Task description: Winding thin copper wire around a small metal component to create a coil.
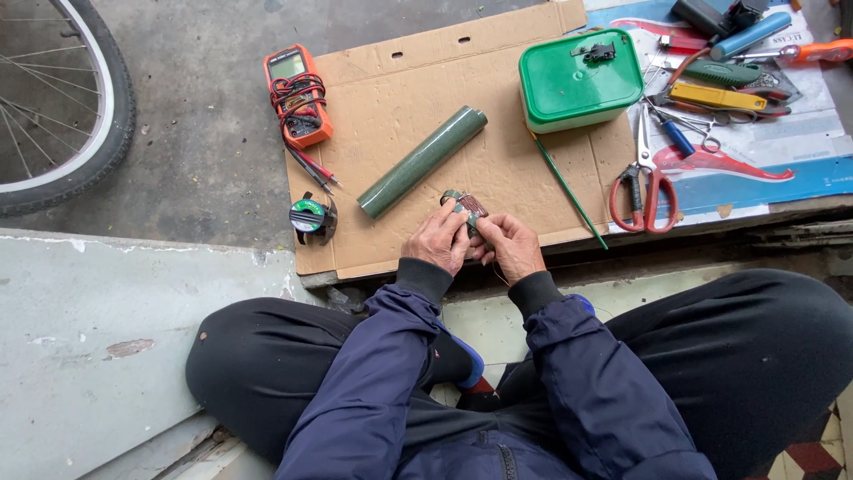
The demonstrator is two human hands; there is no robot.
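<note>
Just below centre frame, my left hand [437,240] and right hand [508,246] both pinch a small wound coil [467,208] — light, rigid, its fine wire probably fragile, so I grip the core. Near it lie a green roll [423,161] and solder spool [311,218]; a multimeter [298,96] upper left, scissors [645,182] right — nothing blocks me.

Your work surface is a flattened cardboard sheet [498,80] on concrete floor [204,133]. On it, L to R: orange multimeter [298,95] w/ probes, small solder spool [312,218], green rolled sheet [423,161], green-lidded box [580,80], thin green rod [569,191], 1 pair red-handled scissors [646,173].
</note>
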